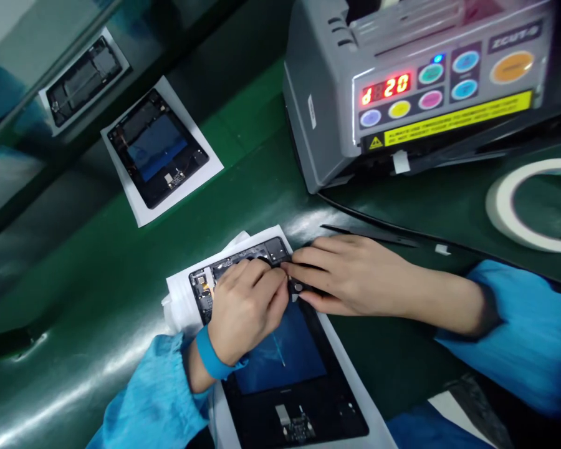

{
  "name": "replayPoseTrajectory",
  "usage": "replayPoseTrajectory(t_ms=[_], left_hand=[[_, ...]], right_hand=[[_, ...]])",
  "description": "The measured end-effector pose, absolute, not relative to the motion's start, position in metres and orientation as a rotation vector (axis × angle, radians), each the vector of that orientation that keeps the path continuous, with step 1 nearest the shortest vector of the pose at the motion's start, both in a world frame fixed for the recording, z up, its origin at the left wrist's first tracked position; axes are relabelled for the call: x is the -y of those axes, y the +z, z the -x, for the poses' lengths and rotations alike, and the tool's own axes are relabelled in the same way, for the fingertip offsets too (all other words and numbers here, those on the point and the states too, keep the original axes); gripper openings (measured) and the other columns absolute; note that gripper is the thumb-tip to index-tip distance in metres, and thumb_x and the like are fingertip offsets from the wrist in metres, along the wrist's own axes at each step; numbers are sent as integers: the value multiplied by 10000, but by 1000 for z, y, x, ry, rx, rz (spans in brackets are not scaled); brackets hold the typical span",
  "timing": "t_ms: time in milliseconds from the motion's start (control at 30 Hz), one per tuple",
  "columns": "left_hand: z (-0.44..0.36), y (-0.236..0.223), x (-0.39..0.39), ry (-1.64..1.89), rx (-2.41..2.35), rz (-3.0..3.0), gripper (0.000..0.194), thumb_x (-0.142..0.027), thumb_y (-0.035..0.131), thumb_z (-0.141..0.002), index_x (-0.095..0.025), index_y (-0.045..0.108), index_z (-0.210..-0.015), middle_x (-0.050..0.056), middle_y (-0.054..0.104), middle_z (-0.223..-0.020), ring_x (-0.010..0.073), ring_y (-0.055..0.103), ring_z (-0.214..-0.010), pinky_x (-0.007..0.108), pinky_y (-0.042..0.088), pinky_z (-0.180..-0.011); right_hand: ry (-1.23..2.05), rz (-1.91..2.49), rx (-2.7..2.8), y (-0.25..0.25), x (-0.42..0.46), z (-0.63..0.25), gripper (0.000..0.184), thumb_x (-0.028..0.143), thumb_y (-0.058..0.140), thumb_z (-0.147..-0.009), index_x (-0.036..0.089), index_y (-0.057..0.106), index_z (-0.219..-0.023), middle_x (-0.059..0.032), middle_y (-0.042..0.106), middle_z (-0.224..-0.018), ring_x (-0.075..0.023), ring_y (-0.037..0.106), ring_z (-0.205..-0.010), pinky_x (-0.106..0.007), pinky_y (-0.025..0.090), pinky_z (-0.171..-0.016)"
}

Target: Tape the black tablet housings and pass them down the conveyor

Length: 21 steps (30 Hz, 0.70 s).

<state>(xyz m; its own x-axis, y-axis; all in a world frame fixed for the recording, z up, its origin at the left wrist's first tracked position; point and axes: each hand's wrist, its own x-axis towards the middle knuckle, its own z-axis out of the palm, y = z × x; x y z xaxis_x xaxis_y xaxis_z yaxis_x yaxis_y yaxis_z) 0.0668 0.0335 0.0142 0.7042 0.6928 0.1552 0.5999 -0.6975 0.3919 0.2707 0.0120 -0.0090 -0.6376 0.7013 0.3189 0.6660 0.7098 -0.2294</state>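
Note:
An opened tablet point(341, 411) lies face down on white paper sheets point(182, 287), its circuit parts showing at the upper end and a dark blue panel in the middle. My left hand point(245, 305), with a blue band at the wrist, rests over the upper part, fingers curled and tips hidden. From the right my right hand point(343, 274) meets it at the tablet's edge, thumb and fingers drawn together beside a small silvery round part point(298, 287). Whatever either hand holds is too small or covered to make out.
A grey tape dispenser point(327, 106) with a red display stands at the upper right. Black tweezers point(369, 236), a cable and a white tape roll point(505, 206) lie below it. A second opened tablet point(159, 149) on paper sits at upper left, before a reflective panel.

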Motion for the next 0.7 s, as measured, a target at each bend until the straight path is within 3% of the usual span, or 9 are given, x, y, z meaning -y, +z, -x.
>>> replayPoseTrajectory(t_ms=[500, 700], left_hand=[[-60, 15, -29, 439, -1060, -2470, 138, -165, 509, -906, -150, 641, -874, 50, 635, -832, 167, 584, -788, 319, 489, -728], [-57, 10, -31, 442, -1026, -2491, 147, -177, 487, -916, -155, 629, -886, 51, 630, -836, 170, 570, -775, 324, 481, -719]], right_hand=[[1, 996, 2538, -9, -4, -267, 319, 339, 510, -886, 127, 647, -1081, -52, 661, -873, -180, 538, -726, -330, 385, -612], [157, 1082, 2353, -6, -5, -263, 240, 264, 530, -873, 125, 636, -1037, -44, 672, -862, -146, 594, -711, -277, 417, -563]])
